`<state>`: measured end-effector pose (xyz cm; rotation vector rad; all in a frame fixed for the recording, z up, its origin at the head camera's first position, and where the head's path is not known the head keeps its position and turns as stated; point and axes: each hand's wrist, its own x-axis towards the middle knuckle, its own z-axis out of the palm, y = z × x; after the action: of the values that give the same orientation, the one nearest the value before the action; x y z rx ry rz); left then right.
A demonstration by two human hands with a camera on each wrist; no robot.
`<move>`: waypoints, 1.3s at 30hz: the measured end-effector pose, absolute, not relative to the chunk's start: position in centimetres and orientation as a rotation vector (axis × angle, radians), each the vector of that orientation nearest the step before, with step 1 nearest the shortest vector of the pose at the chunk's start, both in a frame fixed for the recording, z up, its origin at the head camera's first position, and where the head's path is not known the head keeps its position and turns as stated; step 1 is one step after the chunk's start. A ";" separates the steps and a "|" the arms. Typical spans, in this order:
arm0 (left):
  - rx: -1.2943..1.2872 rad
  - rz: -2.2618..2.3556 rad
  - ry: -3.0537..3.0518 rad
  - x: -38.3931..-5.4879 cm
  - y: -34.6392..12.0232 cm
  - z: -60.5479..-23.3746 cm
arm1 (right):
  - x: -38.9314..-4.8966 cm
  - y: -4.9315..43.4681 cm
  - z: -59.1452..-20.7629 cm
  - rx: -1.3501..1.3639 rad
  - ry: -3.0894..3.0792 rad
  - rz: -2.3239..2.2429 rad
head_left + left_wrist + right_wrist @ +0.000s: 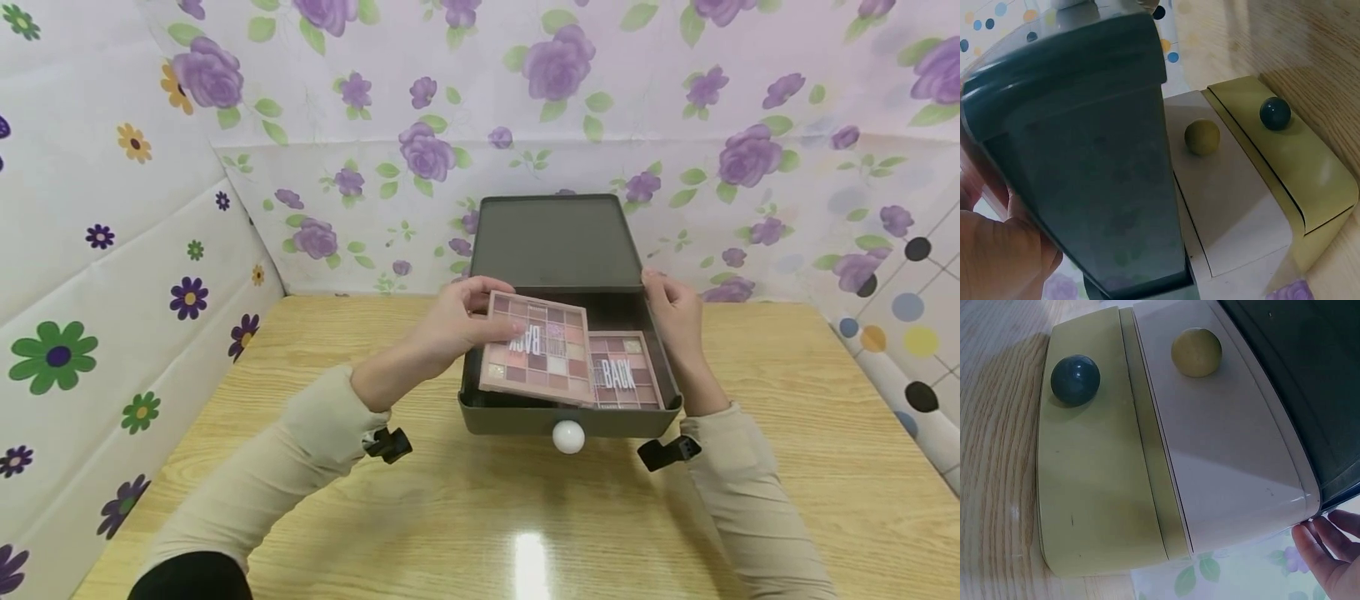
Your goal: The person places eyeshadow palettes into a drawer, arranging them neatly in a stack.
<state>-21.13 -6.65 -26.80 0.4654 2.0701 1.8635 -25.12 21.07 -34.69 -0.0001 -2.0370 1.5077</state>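
Note:
A dark green top drawer (pixel 491 419) with a white knob (pixel 568 437) stands pulled out from a small drawer cabinet (pixel 555 242). My left hand (pixel 459 321) grips an eyeshadow palette (pixel 542 348) by its left side, thumb on its face. It is tilted over the drawer's left part. A second eyeshadow palette (pixel 624 372) lies inside at the right, partly covered by the held one. My right hand (pixel 677 321) rests against the cabinet's right side, by the drawer's back corner. In the right wrist view, its fingers (pixel 1313 550) touch the cabinet's side from outside.
Below the pulled-out drawer are a pale pinkish drawer (pixel 1229 444) with a yellowish knob and a yellow-green drawer (pixel 1097 481) with a dark green knob, both closed. The cabinet stands on a wood-grain table (pixel 360 533). Flowered cloth (pixel 420 100) hangs behind.

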 end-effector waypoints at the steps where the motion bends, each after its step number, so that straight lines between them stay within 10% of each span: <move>1: 0.460 1.856 2.074 -21.2 -6.4 -26.8 | -25.1 21.0 -34.7 0.002 -2.037 1.511; 39: 0.514 1.742 1.978 -21.6 -2.3 -27.8 | -24.9 21.1 -34.4 -0.028 -2.042 1.545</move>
<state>-21.64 -2.34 -27.81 0.5144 1.9782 1.7416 -24.88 21.09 -34.38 -0.0276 -2.0416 1.5455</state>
